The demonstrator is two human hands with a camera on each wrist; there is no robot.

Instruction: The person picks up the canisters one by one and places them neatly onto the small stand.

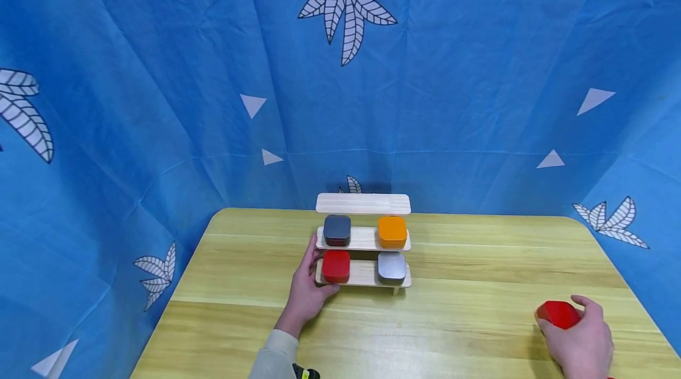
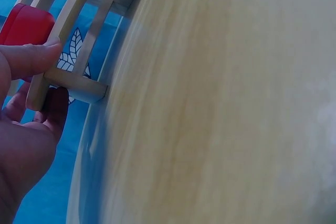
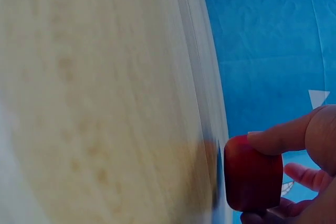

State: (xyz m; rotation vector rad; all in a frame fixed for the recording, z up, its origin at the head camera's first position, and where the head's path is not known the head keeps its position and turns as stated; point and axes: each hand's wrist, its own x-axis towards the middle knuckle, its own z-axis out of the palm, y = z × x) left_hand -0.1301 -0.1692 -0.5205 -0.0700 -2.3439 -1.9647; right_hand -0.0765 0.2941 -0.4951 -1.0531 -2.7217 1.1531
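A small three-tier wooden shelf (image 1: 363, 271) stands toward the back of the table. My left hand (image 1: 307, 295) grips the left end of its lowest tier, with the thumb on top and fingers underneath in the left wrist view. Just beside that thumb sits a red tin (image 1: 336, 266); a silver tin (image 1: 391, 268) shares the tier. The middle tier carries a dark blue tin (image 1: 337, 230) and an orange tin (image 1: 392, 232). Far to the right, my right hand (image 1: 584, 337) holds another red tin (image 3: 253, 174) between thumb and fingers. Whether this tin touches the table is unclear.
The light wooden table (image 1: 468, 284) stretches between the shelf and my right hand. Behind it hangs a blue cloth (image 1: 452, 101) printed with leaves and triangles. A dark band (image 1: 304, 372) shows at my left wrist. The top tier (image 1: 363, 203) bears nothing.
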